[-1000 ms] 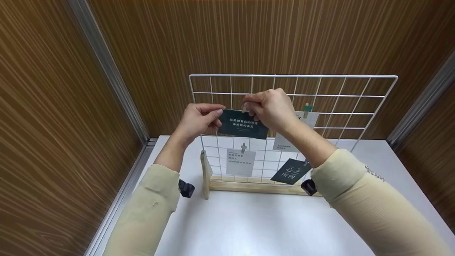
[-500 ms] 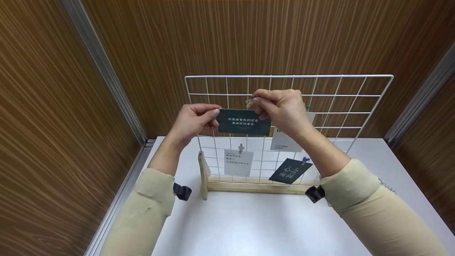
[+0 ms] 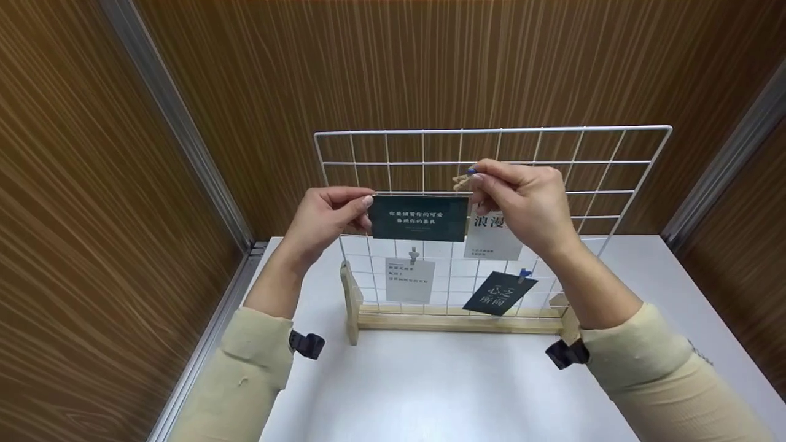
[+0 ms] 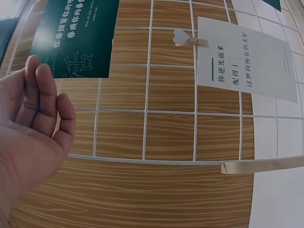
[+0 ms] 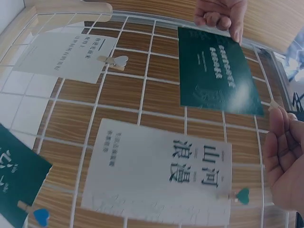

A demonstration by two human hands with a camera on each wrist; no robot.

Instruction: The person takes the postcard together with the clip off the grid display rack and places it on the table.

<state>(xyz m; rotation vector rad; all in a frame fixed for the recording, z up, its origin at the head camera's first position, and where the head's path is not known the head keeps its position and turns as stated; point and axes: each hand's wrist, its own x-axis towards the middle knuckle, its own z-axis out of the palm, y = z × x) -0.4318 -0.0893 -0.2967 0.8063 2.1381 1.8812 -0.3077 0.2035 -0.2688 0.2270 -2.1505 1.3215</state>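
Note:
In the head view, my left hand (image 3: 325, 224) pinches the top left corner of a dark green card (image 3: 419, 232) with white lettering, held flat against a white wire grid (image 3: 491, 130). My right hand (image 3: 531, 202) pinches a small wooden clothespin (image 3: 460, 182) with a blue bit at its end, just above the card's upper right corner and apart from it. Beside that hand hangs a white card (image 3: 494, 236); the right wrist view shows its clip with a green heart (image 5: 242, 196). Right-hand fingers (image 5: 280, 137) partly hide the clothespin there.
Lower on the grid, a white card (image 3: 410, 282) hangs from a white-heart clip (image 4: 180, 37), and a tilted dark card (image 3: 500, 294) from a blue one. A wooden base (image 3: 460, 324) supports the grid on the white table (image 3: 430, 387). Wood-grain panels (image 3: 393, 61) stand behind and left.
My right hand has drawn the clothespin up and right, off the green card's top edge. The card, slanted before, now lies level in my left hand, which keeps its pinch.

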